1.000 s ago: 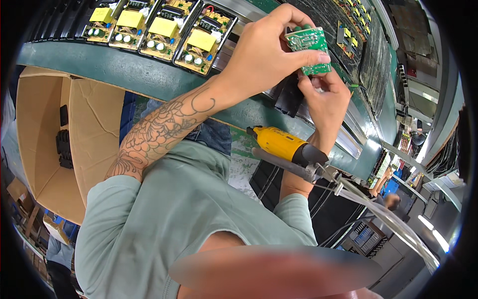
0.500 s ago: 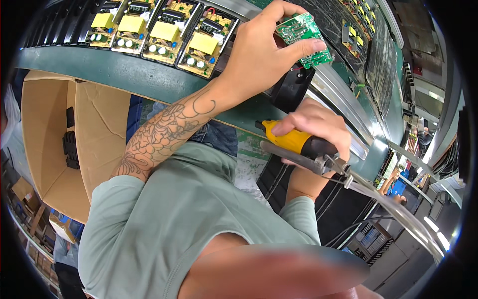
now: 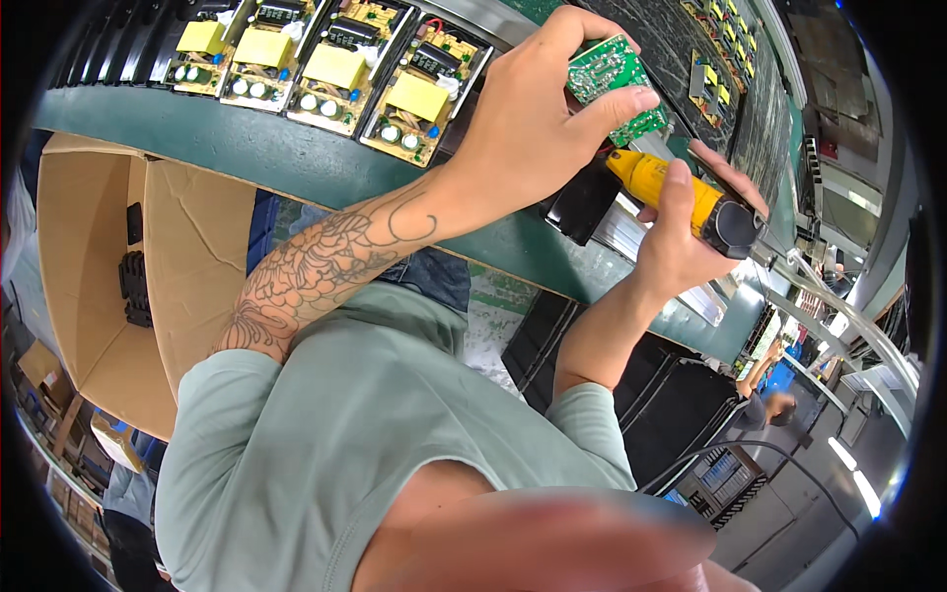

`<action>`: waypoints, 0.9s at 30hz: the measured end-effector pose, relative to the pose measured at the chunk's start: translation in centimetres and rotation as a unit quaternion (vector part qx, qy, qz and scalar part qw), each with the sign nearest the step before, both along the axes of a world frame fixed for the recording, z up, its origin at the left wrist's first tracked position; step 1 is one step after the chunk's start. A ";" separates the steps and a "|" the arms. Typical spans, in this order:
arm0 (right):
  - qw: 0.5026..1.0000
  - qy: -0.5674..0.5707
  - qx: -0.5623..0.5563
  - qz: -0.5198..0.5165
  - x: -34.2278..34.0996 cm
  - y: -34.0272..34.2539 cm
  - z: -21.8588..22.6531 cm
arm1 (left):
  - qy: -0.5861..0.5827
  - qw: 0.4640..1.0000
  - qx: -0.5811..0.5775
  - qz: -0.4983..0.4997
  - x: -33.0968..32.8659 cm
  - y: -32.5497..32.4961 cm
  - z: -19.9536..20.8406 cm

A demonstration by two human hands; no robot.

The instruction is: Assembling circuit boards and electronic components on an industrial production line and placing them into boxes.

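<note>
Pinched between the thumb and fingers of my left hand is a green circuit board, tilted with its soldered side showing. My right hand is wrapped round a yellow air tool with a black rear end and a clear hose. The tool's tip lies close to the board's lower edge; whether they touch I cannot tell. Just below the board is a black plastic case, partly covered by my left hand. A bit of red wire shows between board and case.
Left of my hand, several black cases hold boards with yellow transformers along the green bench. Further boards lie on a dark belt beyond. An open cardboard box stands at the left. Another person is far right.
My right hand has raised the yellow tool up and to the right, bringing its tip to the board. My left hand and the board have shifted slightly right.
</note>
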State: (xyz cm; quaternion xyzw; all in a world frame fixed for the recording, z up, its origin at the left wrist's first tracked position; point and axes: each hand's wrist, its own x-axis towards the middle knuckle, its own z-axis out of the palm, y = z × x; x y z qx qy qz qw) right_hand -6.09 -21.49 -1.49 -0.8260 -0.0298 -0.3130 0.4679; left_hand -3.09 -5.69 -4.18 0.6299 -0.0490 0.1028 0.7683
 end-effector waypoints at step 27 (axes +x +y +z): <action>0.999 -0.010 0.025 -0.026 -0.3 0.0 -0.2 | 0.051 0.998 -0.006 -0.042 0.2 0.2 0.6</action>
